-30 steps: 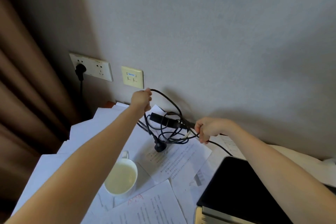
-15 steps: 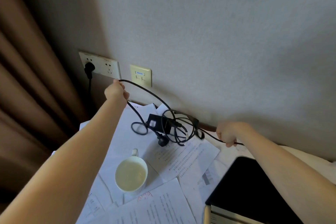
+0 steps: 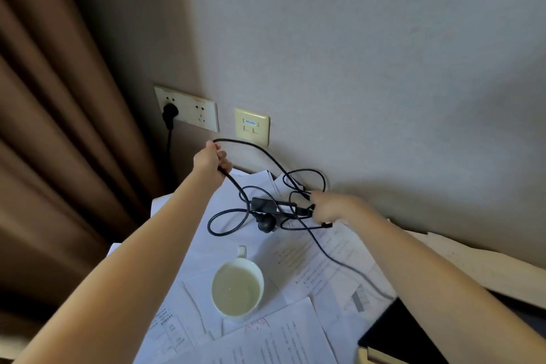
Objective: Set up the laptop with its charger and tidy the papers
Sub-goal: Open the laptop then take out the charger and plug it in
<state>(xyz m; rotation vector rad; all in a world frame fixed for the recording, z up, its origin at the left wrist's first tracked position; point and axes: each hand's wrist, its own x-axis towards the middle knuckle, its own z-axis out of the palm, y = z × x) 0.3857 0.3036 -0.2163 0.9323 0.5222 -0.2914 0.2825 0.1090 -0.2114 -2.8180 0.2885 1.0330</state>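
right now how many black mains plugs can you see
2. The plugged-in plug sits in the wall outlet's left socket; the loose plug lies on the papers beside the charger brick. Others may hide in the tangled charger cable.

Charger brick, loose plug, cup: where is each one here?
charger brick point(image 3: 266, 204), head view, middle of its black body.
loose plug point(image 3: 266, 222), head view, its round black head.
cup point(image 3: 233, 314), head view, white outer wall nearest the camera.
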